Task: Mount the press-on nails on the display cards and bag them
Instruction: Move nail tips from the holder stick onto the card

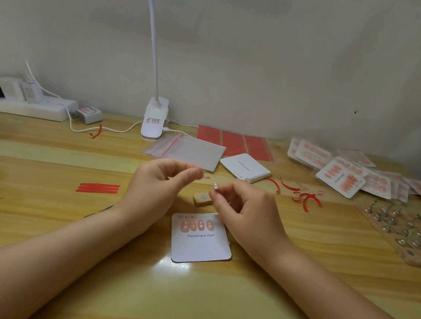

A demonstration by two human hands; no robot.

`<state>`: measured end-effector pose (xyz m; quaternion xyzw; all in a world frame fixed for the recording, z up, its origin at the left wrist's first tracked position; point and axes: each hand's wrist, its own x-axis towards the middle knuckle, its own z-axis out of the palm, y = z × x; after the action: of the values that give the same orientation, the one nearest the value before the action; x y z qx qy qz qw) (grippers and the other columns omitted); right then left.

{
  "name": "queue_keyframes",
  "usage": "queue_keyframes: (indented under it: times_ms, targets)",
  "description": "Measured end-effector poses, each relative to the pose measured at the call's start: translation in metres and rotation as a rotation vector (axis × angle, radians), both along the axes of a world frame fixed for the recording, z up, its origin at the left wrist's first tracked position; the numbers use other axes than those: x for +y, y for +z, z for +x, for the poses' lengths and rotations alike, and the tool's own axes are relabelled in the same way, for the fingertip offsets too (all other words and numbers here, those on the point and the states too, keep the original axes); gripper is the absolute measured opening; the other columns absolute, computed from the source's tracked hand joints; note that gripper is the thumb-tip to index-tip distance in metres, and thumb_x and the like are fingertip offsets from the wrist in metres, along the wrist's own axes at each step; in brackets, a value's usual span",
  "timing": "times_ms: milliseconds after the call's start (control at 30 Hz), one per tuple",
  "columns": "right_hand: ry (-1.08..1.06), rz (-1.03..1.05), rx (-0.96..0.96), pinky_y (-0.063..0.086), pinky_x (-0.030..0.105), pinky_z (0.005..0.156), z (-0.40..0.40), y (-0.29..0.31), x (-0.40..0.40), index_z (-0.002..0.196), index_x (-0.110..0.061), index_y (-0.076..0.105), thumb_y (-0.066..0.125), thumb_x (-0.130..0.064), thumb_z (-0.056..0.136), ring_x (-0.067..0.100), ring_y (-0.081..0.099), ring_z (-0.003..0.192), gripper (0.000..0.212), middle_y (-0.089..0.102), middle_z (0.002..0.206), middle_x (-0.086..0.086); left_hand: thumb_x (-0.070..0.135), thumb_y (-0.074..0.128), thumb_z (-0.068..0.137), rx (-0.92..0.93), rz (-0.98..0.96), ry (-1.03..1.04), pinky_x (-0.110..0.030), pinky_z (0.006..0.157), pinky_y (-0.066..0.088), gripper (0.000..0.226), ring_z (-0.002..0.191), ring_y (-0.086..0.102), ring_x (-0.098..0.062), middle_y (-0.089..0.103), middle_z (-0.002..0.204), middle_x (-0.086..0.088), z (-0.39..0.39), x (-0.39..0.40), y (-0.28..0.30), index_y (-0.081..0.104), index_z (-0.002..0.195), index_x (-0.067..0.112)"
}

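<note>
On the table (27, 229), near centre, we see a white card (200, 248) printed "Handmade Nail", lying flat with four pink nails (196, 225) mounted in a row along its far edge. Both hands hover just beyond it, apart from each other.

Left hand (154, 192): grip closed to a pinch, thumb against fingertips, on something small and pinkish (206, 177) that pokes out to the right; we cannot tell what it is.

Right hand (246, 206): grip likewise pinched shut, on one nail (216, 186) held upright at the fingertips.

Between the hands, just past the card, a small tan block (201, 199) lies on the table.

Left of the hands: three red strips (98, 188) side by side. Far centre: clear zip bags (186, 150), a stack of blank cards (245, 167) beside them, red sheets (235, 142) behind. Right of the stack: curled red scraps (300, 194). Far right: finished bagged cards (345, 169) in a loose overlapping pile. Right edge: rows of small silvery pieces on tan holders (409, 237); detail too small to resolve.

Far left: a power strip (25, 103) against the wall. A white clip lamp (155, 120) stands at far centre.
</note>
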<state>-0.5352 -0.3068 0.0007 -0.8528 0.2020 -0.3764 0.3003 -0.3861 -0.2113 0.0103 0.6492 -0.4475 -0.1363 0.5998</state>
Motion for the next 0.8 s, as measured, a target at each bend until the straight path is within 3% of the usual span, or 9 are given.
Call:
queue_keyframes:
  times_ms: [167,333,600,800]
  targets:
    - [0.007,0.077,-0.031,0.042,0.011,0.060,0.001,-0.001,0.000,0.084,-0.015,0.073,0.071,-0.016,0.088,-0.003,0.057,0.059,0.005,0.063,0.065,-0.015,0.037,0.067,0.074,0.507,-0.003,-0.177,-0.024,0.071,0.047,0.025,0.072,0.062,-0.005,0.075,0.088,0.001,-0.004,-0.002,0.004,0.077,0.090,0.020]
    - [0.010,0.112,-0.034,0.044,0.011,0.060,0.000,-0.002,0.000,0.084,-0.015,0.072,0.071,-0.016,0.088,-0.001,0.060,0.061,0.004,0.065,0.067,-0.013,0.027,0.060,0.081,0.753,-0.025,-0.308,-0.020,0.062,0.049,0.026,0.067,0.063,-0.006,0.072,0.081,0.002,-0.002,-0.003,0.008,0.072,0.099,0.014]
    - [0.023,0.181,-0.049,0.045,0.010,0.058,0.001,-0.002,0.001,0.085,-0.017,0.071,0.070,-0.017,0.089,0.006,0.064,0.059,0.003,0.068,0.069,-0.004,0.027,0.056,0.084,0.880,-0.033,-0.404,-0.020,0.057,0.050,0.025,0.061,0.061,-0.007,0.068,0.075,0.005,-0.002,-0.003,0.011,0.070,0.101,0.015]
    - [0.032,0.226,-0.061,0.043,0.006,0.054,0.000,-0.001,0.001,0.089,-0.013,0.071,0.070,-0.015,0.089,-0.001,0.061,0.057,0.003,0.068,0.070,-0.005,0.027,0.050,0.092,0.897,-0.016,-0.424,-0.021,0.059,0.049,0.032,0.061,0.060,-0.007,0.069,0.076,0.006,-0.003,-0.002,0.012,0.080,0.087,0.018]
